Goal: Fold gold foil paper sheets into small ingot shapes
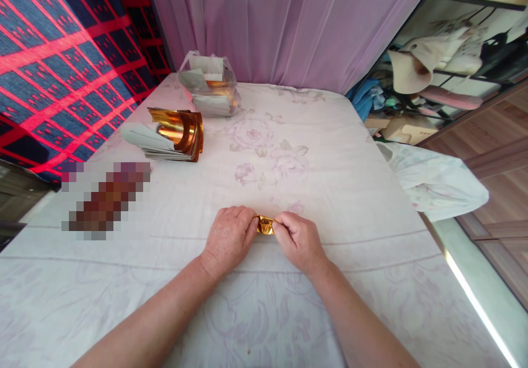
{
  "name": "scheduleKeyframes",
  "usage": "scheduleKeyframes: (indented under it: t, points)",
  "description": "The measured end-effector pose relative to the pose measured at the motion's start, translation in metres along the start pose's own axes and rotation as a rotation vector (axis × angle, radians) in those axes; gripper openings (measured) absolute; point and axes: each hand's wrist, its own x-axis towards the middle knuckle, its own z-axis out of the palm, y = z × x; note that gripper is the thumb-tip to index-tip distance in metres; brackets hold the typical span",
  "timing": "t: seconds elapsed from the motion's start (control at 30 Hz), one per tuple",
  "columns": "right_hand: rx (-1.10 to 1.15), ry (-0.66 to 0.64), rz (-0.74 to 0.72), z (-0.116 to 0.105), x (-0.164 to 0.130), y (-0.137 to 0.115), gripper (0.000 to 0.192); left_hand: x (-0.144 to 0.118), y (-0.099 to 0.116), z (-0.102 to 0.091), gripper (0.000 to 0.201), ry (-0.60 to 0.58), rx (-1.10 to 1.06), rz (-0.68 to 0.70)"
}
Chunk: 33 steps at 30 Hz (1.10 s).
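Observation:
Between my two hands is a small piece of shiny gold foil paper [265,225], creased and folded in the middle. My left hand [232,229] pinches its left end between thumb and fingers. The right end is gripped the same way by my right hand [300,241]. Both hands rest low over the cloth-covered table [338,192], close together. Farther off to the left stands a curled stack of gold foil sheets [181,137] with pale backing sheets.
A clear plastic bag [212,90] with more rolled sheets lies at the back left. A blurred-out reddish patch [109,200] covers something at the left. Shelves with a cap [412,71] and a white bag [445,178] border the table's right side. A purple curtain [280,27] hangs behind.

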Motion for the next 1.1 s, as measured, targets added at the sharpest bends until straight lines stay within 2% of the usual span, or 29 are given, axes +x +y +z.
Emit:
scheduleKeyframes:
  t: [0.27,0.37,0.73,0.93,1.03,1.1]
  points:
    - [0.099,0.024,0.076,0.0015,0.0003,0.0014,0.031,-0.0006,-0.0037,-0.0053,0.030,-0.045,-0.359,0.067]
    - [0.103,0.014,0.077,0.0015,0.0005,0.0011,0.030,-0.0008,-0.0045,-0.0077,0.031,-0.059,-0.415,0.075]
    - [-0.075,0.081,-0.011,0.0002,-0.0013,0.0027,0.032,0.0010,-0.0056,-0.0075,0.025,0.004,-0.096,-0.003]
    - [-0.089,0.079,-0.013,0.0026,-0.0018,0.0038,0.031,0.0002,-0.0024,-0.0049,0.026,0.056,0.054,-0.041]
    - [-0.057,0.047,-0.006,0.0025,-0.0015,0.0031,0.030,-0.0005,-0.0024,-0.0053,0.027,0.049,0.063,-0.051]
    - [0.013,0.011,-0.001,0.0020,-0.0009,0.0025,0.029,-0.0007,-0.0032,-0.0065,0.028,0.033,-0.014,-0.058]
